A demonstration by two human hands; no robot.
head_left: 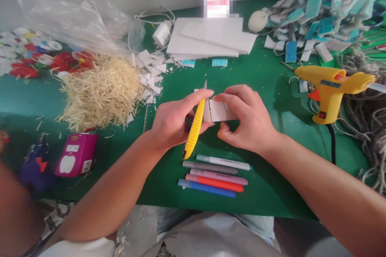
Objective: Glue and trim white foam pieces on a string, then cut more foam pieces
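The 2 hands work just apart, with a white piece (223,111) spanning the gap between them. The left hand (171,120) is closed around a yellow utility knife (194,130); the handle slants toward the wearer and the blade (205,84) points away, past the left thumb. The right hand (249,116) grips the white piece between the thumb and curled fingers. A narrow dark line crosses the piece near the left fingertips; whether the left fingers also clamp the piece cannot be told.

Below the hands, on the wearer's side, 5 markers (214,176) lie side by side on the green table (265,184). Beyond the hands are 2 small turquoise strips (219,62) and, farther out, a stack of white sheets (208,42). To the right of the right hand, a yellow glue gun (330,88) rests near grey twine (364,128); a heap of turquoise and white pieces (325,8) lies behind the gun. To the left of the left hand are a pile of straw (102,92), white scraps (152,72) beside it, and a magenta plug adapter (76,154) nearer the left forearm.
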